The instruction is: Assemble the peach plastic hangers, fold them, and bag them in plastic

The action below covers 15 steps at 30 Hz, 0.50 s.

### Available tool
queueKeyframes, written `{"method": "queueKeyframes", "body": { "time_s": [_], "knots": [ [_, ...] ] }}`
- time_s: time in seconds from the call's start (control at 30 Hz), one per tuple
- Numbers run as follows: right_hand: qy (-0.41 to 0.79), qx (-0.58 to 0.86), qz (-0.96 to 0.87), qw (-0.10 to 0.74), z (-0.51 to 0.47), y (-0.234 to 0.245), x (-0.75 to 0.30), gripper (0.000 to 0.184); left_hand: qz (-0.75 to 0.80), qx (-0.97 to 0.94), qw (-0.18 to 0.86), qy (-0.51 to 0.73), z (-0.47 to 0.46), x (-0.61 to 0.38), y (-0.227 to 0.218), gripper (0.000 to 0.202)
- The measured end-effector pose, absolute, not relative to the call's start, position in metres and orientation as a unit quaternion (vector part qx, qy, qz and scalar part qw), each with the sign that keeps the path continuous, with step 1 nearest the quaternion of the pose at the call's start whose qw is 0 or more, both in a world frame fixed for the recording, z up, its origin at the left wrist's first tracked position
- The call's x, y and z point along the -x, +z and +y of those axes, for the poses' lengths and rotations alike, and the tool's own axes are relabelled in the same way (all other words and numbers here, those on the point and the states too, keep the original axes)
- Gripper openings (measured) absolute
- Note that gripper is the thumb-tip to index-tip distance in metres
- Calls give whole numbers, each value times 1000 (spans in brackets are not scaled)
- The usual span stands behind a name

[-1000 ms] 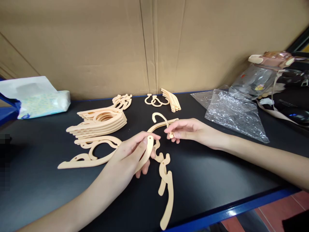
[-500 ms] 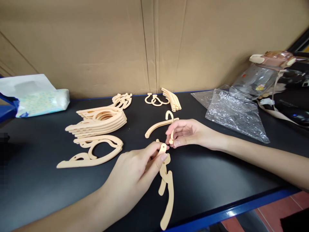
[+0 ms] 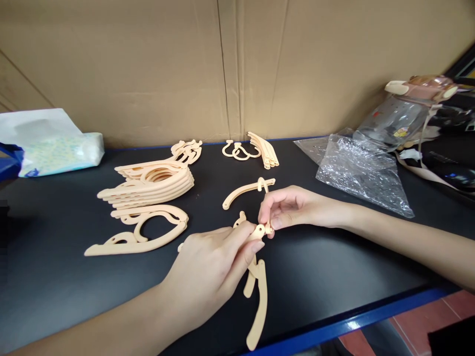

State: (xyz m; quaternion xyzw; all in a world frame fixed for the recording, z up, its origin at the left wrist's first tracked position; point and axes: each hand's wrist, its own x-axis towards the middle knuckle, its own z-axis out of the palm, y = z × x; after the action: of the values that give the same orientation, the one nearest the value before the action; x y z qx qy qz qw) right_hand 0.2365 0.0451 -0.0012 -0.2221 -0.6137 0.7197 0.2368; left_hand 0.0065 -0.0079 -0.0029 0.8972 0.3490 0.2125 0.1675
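Note:
My left hand (image 3: pixel 215 269) pinches a beige hanger arm (image 3: pixel 259 230), whose holed end pokes out past the thumb and forefinger; most of it is hidden by the hand. Between the fingers of my right hand (image 3: pixel 287 210) is a beige hanger hook (image 3: pixel 264 186), its curve pointing up. The foot of the hook meets the holed end, or comes very close to it. Under and in front of my left hand lie loose beige hanger parts (image 3: pixel 260 306). Just beyond my right hand rests a single curved hanger arm (image 3: pixel 243 192).
On the left lie a stack of folded hangers (image 3: pixel 156 185) and a tissue pack (image 3: pixel 61 151). Further back are loose hooks (image 3: pixel 241 152) and a bundle of hanger arms (image 3: pixel 264 151). A clear plastic bag (image 3: pixel 359 173) and a bottle (image 3: pixel 393 121) stand at the right, before cardboard (image 3: pixel 148 74).
My left hand has moved slightly right with the hanger arm, its holed end now at the hook's foot. The hook in my right hand has come down a little and turned.

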Motion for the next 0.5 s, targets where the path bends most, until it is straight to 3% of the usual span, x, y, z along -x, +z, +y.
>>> {"method": "queueKeyframes", "body": {
  "time_s": [0.5],
  "knots": [
    [724,249,-598,237,45,3,-236,16,312,-909,180,210,-3,-5,-7,21]
  ]
}}
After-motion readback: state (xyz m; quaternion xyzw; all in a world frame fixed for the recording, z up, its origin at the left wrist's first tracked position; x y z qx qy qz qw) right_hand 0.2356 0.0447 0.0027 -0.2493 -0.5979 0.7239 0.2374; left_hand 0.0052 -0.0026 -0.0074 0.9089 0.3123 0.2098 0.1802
